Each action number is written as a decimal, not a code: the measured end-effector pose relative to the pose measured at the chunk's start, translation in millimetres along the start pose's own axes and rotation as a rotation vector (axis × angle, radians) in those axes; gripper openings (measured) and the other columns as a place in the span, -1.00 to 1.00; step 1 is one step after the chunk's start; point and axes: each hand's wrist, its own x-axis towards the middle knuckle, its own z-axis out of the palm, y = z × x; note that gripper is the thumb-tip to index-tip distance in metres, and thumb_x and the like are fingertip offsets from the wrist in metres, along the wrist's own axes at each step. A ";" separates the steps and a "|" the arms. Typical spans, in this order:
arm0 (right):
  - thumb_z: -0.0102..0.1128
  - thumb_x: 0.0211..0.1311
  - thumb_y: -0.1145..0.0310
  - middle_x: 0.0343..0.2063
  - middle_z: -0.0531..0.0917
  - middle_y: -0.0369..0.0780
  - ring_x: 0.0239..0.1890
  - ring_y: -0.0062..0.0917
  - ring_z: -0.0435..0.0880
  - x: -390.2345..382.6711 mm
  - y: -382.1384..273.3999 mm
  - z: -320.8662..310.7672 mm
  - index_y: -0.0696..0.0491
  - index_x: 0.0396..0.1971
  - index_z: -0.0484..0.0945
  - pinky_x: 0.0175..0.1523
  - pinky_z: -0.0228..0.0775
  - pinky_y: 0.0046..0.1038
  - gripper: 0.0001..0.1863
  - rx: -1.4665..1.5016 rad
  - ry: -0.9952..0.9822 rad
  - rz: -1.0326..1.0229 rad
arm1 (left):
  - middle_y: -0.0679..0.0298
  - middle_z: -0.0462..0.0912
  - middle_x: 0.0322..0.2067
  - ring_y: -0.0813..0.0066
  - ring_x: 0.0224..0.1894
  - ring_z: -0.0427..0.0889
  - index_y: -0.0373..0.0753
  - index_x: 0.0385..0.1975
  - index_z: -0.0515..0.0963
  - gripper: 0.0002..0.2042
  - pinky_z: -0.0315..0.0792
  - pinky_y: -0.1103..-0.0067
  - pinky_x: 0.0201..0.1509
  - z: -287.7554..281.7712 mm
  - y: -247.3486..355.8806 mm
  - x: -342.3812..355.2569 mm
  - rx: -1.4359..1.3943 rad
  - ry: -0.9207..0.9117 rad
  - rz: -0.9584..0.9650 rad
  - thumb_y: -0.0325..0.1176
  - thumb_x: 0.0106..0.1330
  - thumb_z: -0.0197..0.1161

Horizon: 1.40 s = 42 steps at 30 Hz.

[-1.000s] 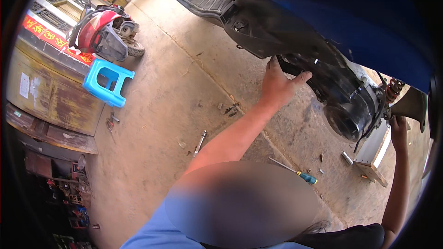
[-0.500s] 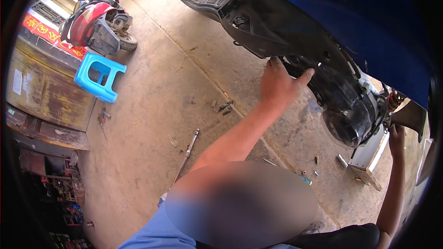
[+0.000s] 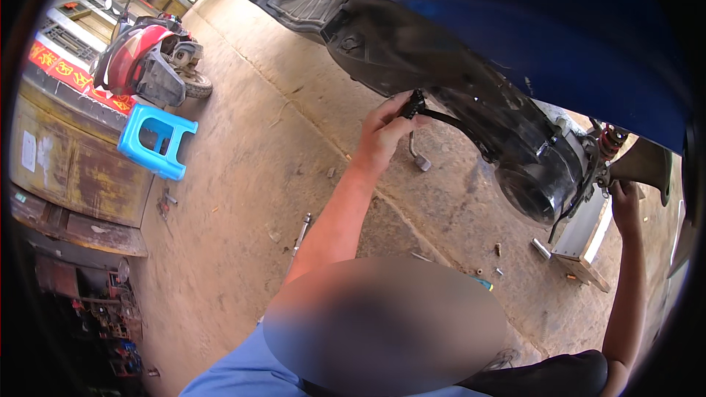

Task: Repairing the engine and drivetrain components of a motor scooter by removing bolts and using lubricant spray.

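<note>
My left hand is closed around the chunky end of a black curved part, like a lever or thick hose. That part runs back to the black engine casing of a scooter with a dark blue body. Below the hand hangs a thin metal rod with a block-like foot. At the right, my right hand reaches up to the lower edge of the black rear mudguard, below a red shock-absorber spring. Its fingers are curled, and what they hold is hidden.
A wood-and-white box stands under the scooter's rear. On the concrete floor lie a metal tube, small parts and a long ratchet-like tool. Left are a blue plastic stool, a red scooter and an old cabinet.
My left hand has moved left, away from the scooter's underside, drawing out the end of the black curved part. The metal rod and foot have come into sight. My right hand stays by the mudguard.
</note>
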 end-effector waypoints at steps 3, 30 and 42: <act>0.07 0.57 0.35 -0.25 0.67 -0.25 -0.21 -0.58 0.53 2.2 -22.9 9.0 0.20 -0.08 0.63 -0.05 0.40 -0.43 -0.76 -0.060 -0.017 -0.002 | 0.07 0.66 0.12 0.28 0.10 0.71 -0.51 0.39 0.40 -0.45 0.53 0.37 0.30 2.6 -5.1 -8.4 -0.119 0.058 -0.030 -0.53 0.36 0.05; 0.14 0.55 0.37 -0.15 0.82 -0.08 -0.09 -0.46 0.76 -13.2 -76.1 16.5 0.21 -0.01 0.71 0.06 0.54 -0.33 -0.74 -0.083 -0.032 -0.039 | -0.44 -0.08 0.55 -0.23 0.64 -0.08 -0.72 0.50 -0.10 -0.04 -0.06 0.23 0.69 83.7 -20.3 -9.9 1.039 0.156 0.128 0.08 0.54 0.15; 0.25 0.54 0.20 -0.13 0.80 -0.06 -0.10 -0.26 0.75 4.8 -88.1 -8.0 0.08 0.10 0.71 0.09 0.55 -0.25 -0.67 -0.159 -0.059 -0.200 | 0.06 0.76 -0.08 0.01 -0.02 0.73 -0.33 0.02 0.69 -0.75 0.57 0.25 0.09 200.7 120.7 -29.6 1.498 -0.356 0.072 -0.36 0.45 0.30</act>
